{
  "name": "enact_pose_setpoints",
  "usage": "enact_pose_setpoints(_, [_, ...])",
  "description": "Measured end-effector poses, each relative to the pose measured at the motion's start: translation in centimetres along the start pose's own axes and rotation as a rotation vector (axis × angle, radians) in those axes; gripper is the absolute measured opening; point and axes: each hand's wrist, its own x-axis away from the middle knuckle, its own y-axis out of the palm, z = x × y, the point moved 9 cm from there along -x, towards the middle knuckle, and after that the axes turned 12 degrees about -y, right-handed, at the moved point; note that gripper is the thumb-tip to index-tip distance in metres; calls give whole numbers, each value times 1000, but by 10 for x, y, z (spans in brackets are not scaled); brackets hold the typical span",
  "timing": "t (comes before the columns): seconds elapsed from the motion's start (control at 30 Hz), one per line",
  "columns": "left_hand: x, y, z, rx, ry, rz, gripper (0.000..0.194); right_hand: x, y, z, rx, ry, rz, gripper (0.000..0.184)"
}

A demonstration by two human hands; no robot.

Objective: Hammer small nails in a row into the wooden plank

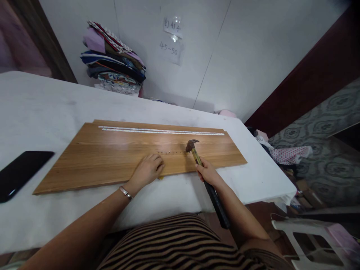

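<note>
A long wooden board (112,157) lies flat on the white table (42,108). My right hand (208,173) grips a hammer (197,155) by its handle; the steel head hovers just above the board beside a short row of small nails (168,152). My left hand (147,169) rests on the board's near edge with fingers curled, just left of the nails; something small and yellow shows under its fingers. A thin pale strip (163,131) runs along the board's far edge.
A black phone (19,172) lies on the table at the left. A pile of folded fabrics (114,60) stands against the back wall. White plastic stool (309,236) and cloth clutter sit on the floor at the right.
</note>
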Motion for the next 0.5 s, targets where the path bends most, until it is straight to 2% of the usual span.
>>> enact_pose_setpoints(0.5, [0, 0, 0, 5, -2, -5, 19, 0, -6, -1, 38, 8, 32, 19])
